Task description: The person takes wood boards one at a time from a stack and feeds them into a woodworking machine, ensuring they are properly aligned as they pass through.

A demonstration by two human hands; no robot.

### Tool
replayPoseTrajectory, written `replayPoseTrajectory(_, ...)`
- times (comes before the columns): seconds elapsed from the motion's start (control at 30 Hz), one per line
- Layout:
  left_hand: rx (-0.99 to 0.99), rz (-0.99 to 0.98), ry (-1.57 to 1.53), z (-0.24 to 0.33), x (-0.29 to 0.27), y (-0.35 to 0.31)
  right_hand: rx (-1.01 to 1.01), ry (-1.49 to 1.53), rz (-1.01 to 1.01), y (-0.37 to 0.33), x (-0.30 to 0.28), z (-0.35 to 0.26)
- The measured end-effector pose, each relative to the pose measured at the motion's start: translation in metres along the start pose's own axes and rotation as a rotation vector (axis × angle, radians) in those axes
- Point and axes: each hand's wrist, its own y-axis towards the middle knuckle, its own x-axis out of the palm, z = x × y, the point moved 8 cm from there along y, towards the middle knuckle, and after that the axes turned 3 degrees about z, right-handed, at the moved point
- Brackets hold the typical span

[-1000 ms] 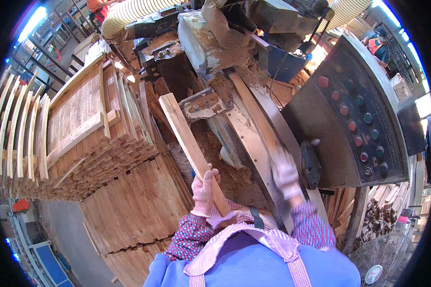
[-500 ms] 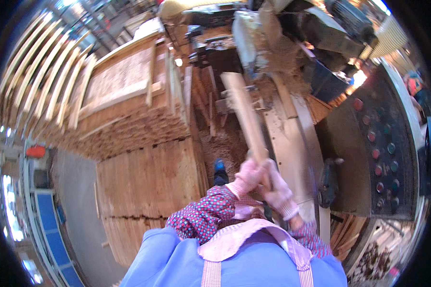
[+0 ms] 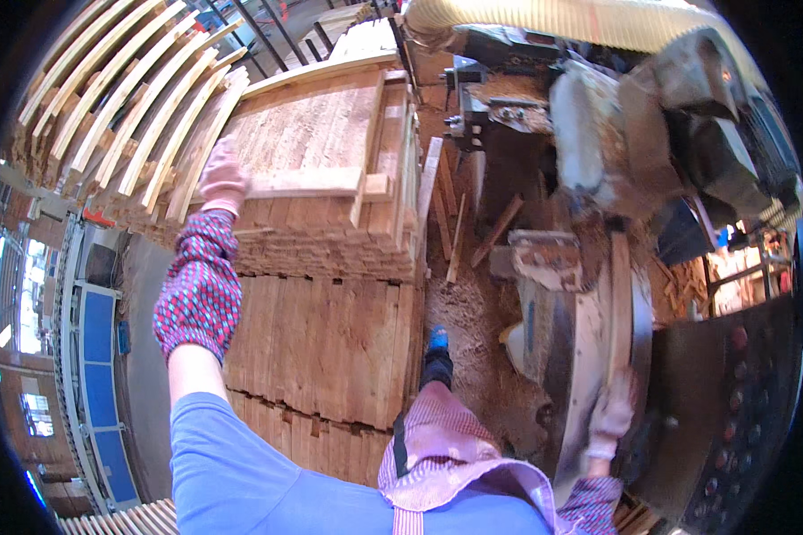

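My left hand (image 3: 223, 178), in a pink glove, is stretched out to the far left with its fingers extended. It is at the left end of a short pale board (image 3: 303, 183) lying across a tall stack of planks (image 3: 321, 236); whether it grips the board I cannot make out. On the right, my right hand (image 3: 612, 412), also in a pink glove, is smeared by motion. It is at the near end of a narrow wooden strip (image 3: 620, 294), which lies lengthwise along the metal bed (image 3: 584, 348) of a woodworking machine.
Slatted wood layers (image 3: 120, 116) stand at the far left. A ribbed yellowish hose (image 3: 562, 16) crosses above the machine. To the right is a dark control panel (image 3: 732, 428) with buttons. Wood offcuts (image 3: 500, 230) and sawdust (image 3: 473, 366) cover the floor between stack and machine.
Both hands held a wooden strip together in front of me. Now they are apart: the left has reached to the stack, the right is at a strip on the machine bed. My view has shifted left.
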Motion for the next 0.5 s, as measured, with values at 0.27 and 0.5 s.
replayPoseTrajectory(0.27, -0.320, -0.331, 0.403, -0.109, 0.071, 0.072, -0.173, -0.058, 0.126, 0.174, 0.041, -0.012)
replayPoseTrajectory(0.5, -0.523, -0.371, 0.307, -0.153, 0.113, 0.082, 0.050, 0.503, 0.027, 0.149, 0.024, -0.090)
